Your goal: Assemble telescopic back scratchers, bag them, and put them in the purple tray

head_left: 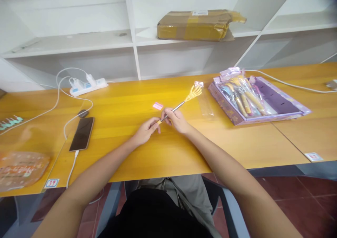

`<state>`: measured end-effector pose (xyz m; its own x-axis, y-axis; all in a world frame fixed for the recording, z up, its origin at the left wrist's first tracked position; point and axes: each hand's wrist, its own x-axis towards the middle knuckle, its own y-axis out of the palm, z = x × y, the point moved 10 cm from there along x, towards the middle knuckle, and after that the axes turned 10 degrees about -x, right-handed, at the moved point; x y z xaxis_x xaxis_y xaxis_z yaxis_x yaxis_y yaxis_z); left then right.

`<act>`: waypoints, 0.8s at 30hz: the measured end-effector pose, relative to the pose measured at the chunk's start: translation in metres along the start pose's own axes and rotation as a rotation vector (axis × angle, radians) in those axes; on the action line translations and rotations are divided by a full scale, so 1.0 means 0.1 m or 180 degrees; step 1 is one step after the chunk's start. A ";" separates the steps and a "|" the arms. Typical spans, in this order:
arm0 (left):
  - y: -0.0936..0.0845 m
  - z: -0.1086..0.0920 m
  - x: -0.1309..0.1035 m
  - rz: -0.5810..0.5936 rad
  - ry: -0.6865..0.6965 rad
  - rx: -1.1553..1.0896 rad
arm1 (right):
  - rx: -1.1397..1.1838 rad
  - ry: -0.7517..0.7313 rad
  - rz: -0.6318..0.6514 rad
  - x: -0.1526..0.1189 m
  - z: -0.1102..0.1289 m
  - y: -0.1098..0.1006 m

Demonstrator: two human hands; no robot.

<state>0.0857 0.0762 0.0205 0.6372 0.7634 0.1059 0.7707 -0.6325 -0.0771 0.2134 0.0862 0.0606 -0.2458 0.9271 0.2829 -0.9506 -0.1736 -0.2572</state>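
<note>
Both hands hold a telescopic back scratcher (184,102) with a yellow skeleton-hand head (193,93) and a thin metal rod, just above the yellow wooden table (126,150). My left hand (146,130) pinches the handle end. My right hand (177,120) grips the rod a little further along. The claw head points away to the upper right. An empty clear plastic sleeve (205,104) lies beside the head.
A purple tray (286,106) with several wrapped scratchers sits at right. A small pink tag (157,105) lies near the hands. A phone (82,133) on a white cable, a power strip (88,85), a taped parcel (197,25) on the shelf.
</note>
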 end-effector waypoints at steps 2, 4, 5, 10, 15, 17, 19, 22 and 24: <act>0.00 0.01 0.00 -0.0008 -0.0010 -0.0005 | 0.0030 0.0001 0.0009 0.00 -0.01 0.01; 0.00 0.01 0.00 -0.0010 -0.0012 -0.0017 | 0.0057 -0.0012 0.0020 0.00 -0.02 0.02; 0.00 0.01 0.00 -0.0007 -0.0009 -0.0026 | 0.0067 -0.0022 0.0025 0.00 -0.02 0.02; 0.00 0.02 -0.01 -0.0021 -0.0061 -0.0033 | 0.0008 -0.0082 0.0043 -0.01 0.01 0.05; 0.00 0.00 0.00 -0.0057 -0.0067 -0.0004 | -0.0218 -0.0363 -0.0156 -0.01 0.12 0.04; 0.00 0.01 0.00 -0.0049 -0.0080 -0.0002 | -0.0271 -0.0432 -0.0101 0.00 0.13 0.06; 0.00 0.02 0.00 -0.0056 -0.0095 -0.0022 | -0.0283 -0.0461 -0.0017 0.00 0.12 0.09; -0.01 0.04 0.00 -0.0056 -0.0076 -0.0072 | -0.0235 -0.0482 0.0061 -0.01 0.08 0.13; 0.00 0.05 0.00 -0.0043 -0.0071 -0.0093 | -0.0238 -0.0500 0.0068 -0.01 0.08 0.14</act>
<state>0.0858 0.0772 0.0159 0.6270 0.7744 0.0845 0.7788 -0.6255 -0.0467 0.1986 0.0803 0.0638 -0.2980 0.8591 0.4160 -0.9296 -0.1621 -0.3310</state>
